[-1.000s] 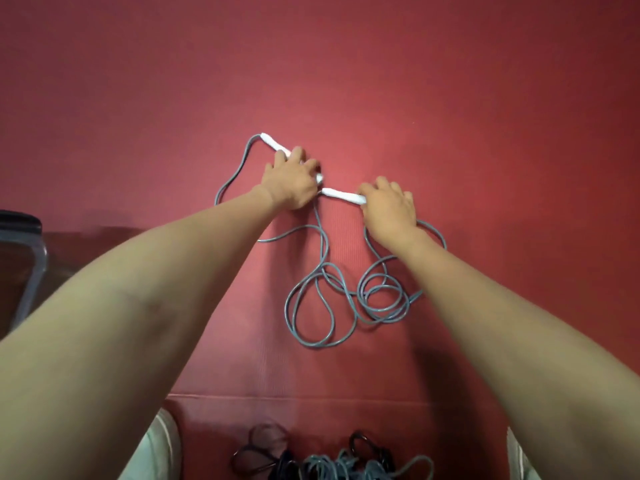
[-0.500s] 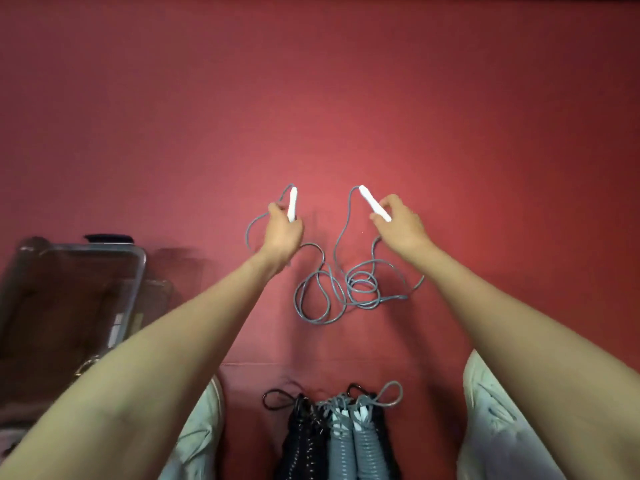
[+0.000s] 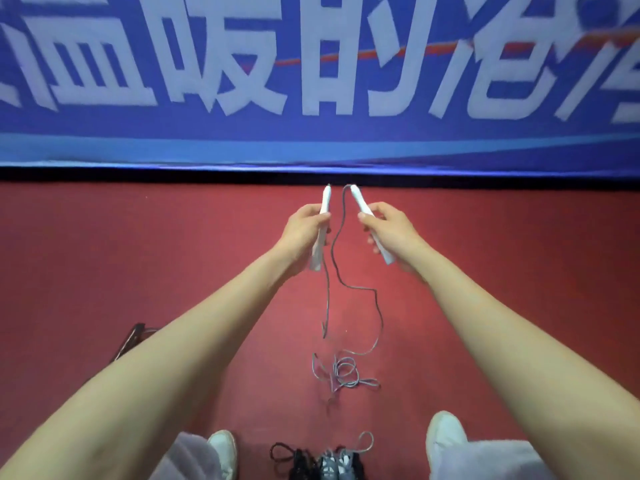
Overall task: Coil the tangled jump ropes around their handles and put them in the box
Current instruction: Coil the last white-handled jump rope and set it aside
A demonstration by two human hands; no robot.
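Two arms reach forward. The left hand [image 3: 304,230] is clenched round one white handle [image 3: 325,202], and the right hand [image 3: 388,230] round the other handle [image 3: 358,202], their tips close together. The grey rope [image 3: 377,317] hangs from both down to the red floor [image 3: 138,254], where its middle lies in a tangle [image 3: 343,374]. Coiling now would likely pull that tangle tight or wind it in. Coiled ropes [image 3: 325,462] lie between the feet.
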